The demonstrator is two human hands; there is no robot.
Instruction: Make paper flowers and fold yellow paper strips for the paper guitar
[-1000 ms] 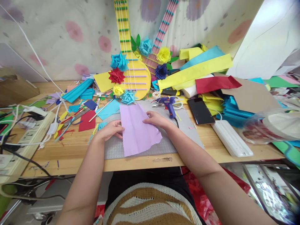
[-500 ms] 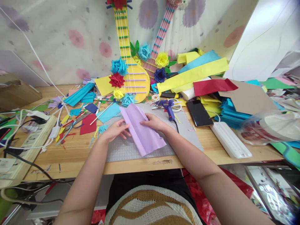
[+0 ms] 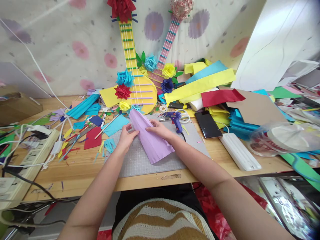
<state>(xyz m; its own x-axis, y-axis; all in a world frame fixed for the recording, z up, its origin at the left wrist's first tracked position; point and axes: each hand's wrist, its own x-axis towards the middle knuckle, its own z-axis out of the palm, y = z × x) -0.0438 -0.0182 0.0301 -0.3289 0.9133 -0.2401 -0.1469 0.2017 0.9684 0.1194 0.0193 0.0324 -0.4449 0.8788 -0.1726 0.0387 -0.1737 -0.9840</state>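
Note:
A lilac paper sheet, folded lengthwise into a narrow strip, lies slanted on the grey cutting mat. My left hand pinches its left edge near the far end, fingers closed on the paper. Opposite it, my right hand presses on the right side of the same fold with fingers curled over it. Both hands meet at the strip's upper half.
A blue glue gun and scissors lie just behind the mat, a black phone and a white power strip to the right. Paper scraps, cables and another power strip crowd the left. Paper guitars with paper flowers lean against the wall.
The lilac sheet has been folded narrower, from a broad flat piece into a slim strip. Both hands moved closer together and farther up the paper.

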